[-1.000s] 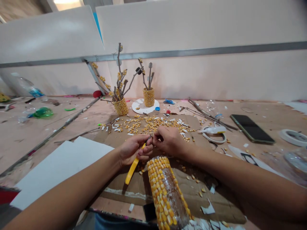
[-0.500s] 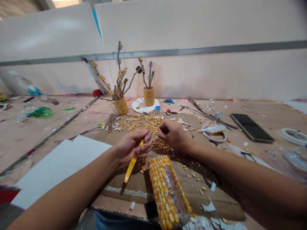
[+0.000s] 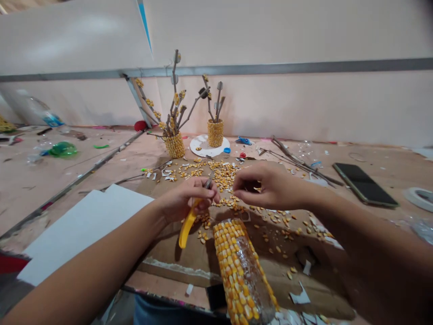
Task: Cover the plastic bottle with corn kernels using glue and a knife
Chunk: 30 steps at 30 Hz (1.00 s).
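Note:
My left hand (image 3: 194, 196) is closed around a yellow-handled tool (image 3: 188, 225) with a narrow grey tip; its exact kind is unclear. Over the scattered corn kernels (image 3: 225, 176), my right hand (image 3: 267, 186) has its thumb and fingers curled together, and whatever may lie between them is hidden. Nearer my body leans a cylinder covered in rows of corn kernels (image 3: 230, 271). A bare glossy strip (image 3: 252, 266) runs down its side. Neither hand touches the cylinder. Beneath everything lies a brown cardboard sheet (image 3: 189, 266).
Behind stand two kernel-covered pots (image 3: 174, 145) holding twigs, one on a white disc (image 3: 199, 148). Dry branches (image 3: 297, 160) and a phone (image 3: 365, 184) lie to the right, beside a tape roll (image 3: 421, 198). White sheets (image 3: 81, 225) cover the left side; paper scraps (image 3: 300, 295) litter the cardboard.
My right hand has moved right, away from my left hand, and turned more level. My left hand still grips the yellow tool, now tilted slightly differently. The view has shifted a little.

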Motion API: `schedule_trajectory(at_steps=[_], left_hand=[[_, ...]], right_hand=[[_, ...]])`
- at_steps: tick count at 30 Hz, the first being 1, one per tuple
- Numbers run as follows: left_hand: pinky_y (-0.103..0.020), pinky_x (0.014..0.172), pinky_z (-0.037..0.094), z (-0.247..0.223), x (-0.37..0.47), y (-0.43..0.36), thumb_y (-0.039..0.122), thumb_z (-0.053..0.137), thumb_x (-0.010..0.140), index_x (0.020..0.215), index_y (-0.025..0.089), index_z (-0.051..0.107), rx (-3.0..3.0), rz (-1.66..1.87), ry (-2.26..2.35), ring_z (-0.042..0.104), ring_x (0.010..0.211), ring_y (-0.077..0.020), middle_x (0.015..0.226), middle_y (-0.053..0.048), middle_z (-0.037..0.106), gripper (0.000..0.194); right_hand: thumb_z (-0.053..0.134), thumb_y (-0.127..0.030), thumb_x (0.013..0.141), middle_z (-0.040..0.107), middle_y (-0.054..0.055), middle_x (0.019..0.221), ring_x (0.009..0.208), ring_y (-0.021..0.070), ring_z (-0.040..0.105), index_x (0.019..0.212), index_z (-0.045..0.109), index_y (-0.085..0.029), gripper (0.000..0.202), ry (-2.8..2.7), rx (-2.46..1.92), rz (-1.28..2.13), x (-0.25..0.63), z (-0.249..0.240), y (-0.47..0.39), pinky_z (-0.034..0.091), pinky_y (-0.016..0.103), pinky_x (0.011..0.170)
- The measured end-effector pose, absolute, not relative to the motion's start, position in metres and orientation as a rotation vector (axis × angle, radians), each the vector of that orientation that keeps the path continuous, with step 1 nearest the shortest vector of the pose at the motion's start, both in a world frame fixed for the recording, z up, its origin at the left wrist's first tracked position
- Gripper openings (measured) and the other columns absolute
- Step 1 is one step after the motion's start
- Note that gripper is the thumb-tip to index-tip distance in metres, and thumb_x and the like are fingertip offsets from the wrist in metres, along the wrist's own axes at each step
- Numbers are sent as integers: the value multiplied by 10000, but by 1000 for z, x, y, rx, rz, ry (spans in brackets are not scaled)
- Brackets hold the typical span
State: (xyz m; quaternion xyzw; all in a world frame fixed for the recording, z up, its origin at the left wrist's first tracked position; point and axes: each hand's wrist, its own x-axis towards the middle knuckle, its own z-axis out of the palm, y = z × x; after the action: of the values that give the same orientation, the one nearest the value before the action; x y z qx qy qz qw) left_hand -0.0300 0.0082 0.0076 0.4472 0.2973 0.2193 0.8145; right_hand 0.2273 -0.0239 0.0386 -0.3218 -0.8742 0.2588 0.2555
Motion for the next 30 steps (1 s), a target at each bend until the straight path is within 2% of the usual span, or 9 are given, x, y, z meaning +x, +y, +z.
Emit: schedule_trajectory(at_steps=[4, 7, 12, 20, 25, 30], left_hand=[[-160, 524, 481, 7, -29, 4, 156, 926, 641, 903, 114, 727, 1076, 318, 666, 625, 606, -87, 898, -96, 789, 331], [-184, 605, 544, 4, -28, 0, 131, 930, 611, 934, 126, 756, 1112, 232, 674, 690, 691, -125, 849, -64, 782, 367], [-184, 608, 561, 3, -28, 0, 134, 935, 605, 954, 134, 742, 1159, 171, 690, 689, 645, -114, 790, -27, 771, 399], [-180, 600, 563, 4, -26, -1, 133, 919, 626, 931, 143, 732, 1167, 173, 702, 690, 646, -110, 793, -26, 769, 359], [-185, 602, 564, 4, -27, -2, 134, 910, 641, 933, 149, 729, 1164, 174, 689, 689, 640, -112, 785, -25, 767, 344], [-183, 603, 555, 3, -27, -1, 138, 927, 635, 936, 144, 724, 1165, 168, 678, 690, 644, -116, 783, -25, 773, 363]], right_hand=[[645, -137, 912, 578, -53, 657, 573, 76, 473, 795, 689, -187, 135, -2601, -795, 884, 233, 71, -54, 347, 238, 578], [668, -124, 911, 570, -44, 636, 558, 85, 402, 743, 679, -180, 177, -2753, -812, 775, 223, 75, -71, 289, 270, 564], [695, -158, 909, 551, -37, 603, 556, 109, 249, 717, 676, -177, 194, -2915, -844, 506, 209, 69, -77, 207, 309, 553], [632, -189, 947, 581, -23, 592, 521, 115, 198, 755, 700, -175, 204, -3049, -882, 324, 203, 62, -77, 179, 325, 530], [612, -183, 963, 621, -8, 636, 528, 118, 314, 786, 685, -185, 191, -3003, -848, 391, 204, 62, -76, 218, 312, 540], [630, -136, 908, 642, -5, 666, 574, 119, 430, 775, 666, -193, 150, -2911, -824, 552, 208, 63, -75, 291, 290, 582]])
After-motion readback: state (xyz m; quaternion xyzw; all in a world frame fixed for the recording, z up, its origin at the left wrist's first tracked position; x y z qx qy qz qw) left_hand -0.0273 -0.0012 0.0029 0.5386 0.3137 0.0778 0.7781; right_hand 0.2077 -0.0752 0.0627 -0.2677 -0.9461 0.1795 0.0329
